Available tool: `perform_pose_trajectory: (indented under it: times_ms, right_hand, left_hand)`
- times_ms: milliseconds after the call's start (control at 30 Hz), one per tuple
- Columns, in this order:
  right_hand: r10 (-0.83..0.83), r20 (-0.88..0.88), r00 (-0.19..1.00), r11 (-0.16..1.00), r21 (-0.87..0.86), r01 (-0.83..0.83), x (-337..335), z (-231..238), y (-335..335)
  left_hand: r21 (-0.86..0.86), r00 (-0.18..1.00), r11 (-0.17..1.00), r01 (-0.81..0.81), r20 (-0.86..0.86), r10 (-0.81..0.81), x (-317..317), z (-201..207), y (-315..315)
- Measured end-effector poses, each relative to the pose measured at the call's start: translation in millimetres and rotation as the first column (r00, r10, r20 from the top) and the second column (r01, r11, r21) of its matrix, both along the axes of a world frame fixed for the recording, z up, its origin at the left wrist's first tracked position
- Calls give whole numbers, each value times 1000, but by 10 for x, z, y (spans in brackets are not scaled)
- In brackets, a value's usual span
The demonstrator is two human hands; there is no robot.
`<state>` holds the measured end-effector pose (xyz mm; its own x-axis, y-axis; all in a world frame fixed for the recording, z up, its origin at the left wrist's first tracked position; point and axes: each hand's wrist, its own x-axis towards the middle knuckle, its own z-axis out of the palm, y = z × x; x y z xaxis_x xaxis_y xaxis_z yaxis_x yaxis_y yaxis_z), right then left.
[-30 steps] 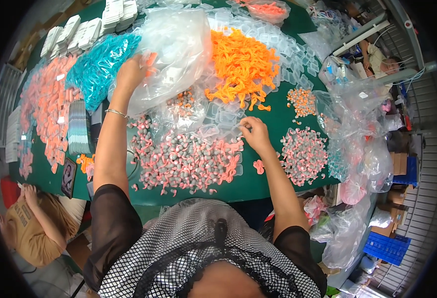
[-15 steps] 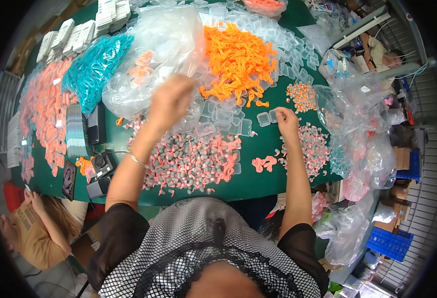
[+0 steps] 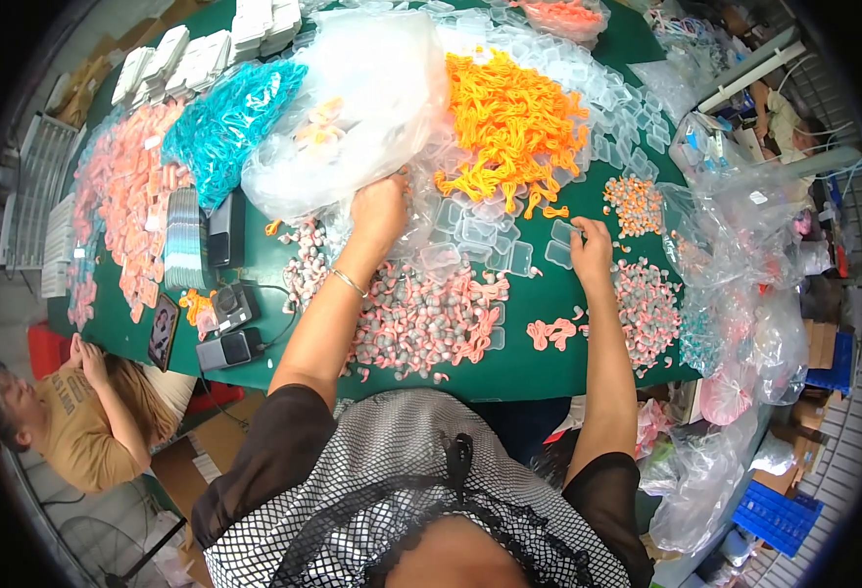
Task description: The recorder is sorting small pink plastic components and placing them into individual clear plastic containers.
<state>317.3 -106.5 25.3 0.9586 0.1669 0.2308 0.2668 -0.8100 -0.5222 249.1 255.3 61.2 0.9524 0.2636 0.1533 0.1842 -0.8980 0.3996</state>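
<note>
My left hand (image 3: 380,211), with a bracelet on its wrist, reaches to the near edge of a large clear plastic bag (image 3: 353,59). Its fingers are bent at the bag's edge and seem to grip it; the tips are partly hidden. To the right, my right hand (image 3: 593,247) pinches the side of a small clear plastic box (image 3: 557,253) whose lid stands open. Between my forearms lies a heap of small grey-and-pink pieces (image 3: 407,318). A smaller heap of similar pieces (image 3: 646,309) is beside my right forearm, with pink cord bundles (image 3: 551,333) on its left.
Beyond are orange cord bundles (image 3: 514,122) and many clear boxes (image 3: 627,108). A teal packet pile (image 3: 230,122), peach packets (image 3: 137,216) and a propped phone (image 3: 163,331) stand left. Plastic bags (image 3: 744,265) crowd the right edge. A person (image 3: 88,421) sits lower left.
My left hand, blurred before over the bag, has come down to the bag's near edge. The clear box beside my right hand has turned. The whole view has shifted, with the table further right.
</note>
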Motion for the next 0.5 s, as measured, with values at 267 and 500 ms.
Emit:
perform_pose_trajectory:
  times_ms: [267, 500]
  right_hand:
    - [32, 55, 998, 993, 109, -38, -144, 110, -179]
    - [6, 102, 995, 982, 185, -25, -87, 156, -297]
  left_hand:
    - [87, 991, 992, 89, 93, -97, -21, -126, 33]
    - [140, 986, 977, 160, 24, -165, -98, -48, 112]
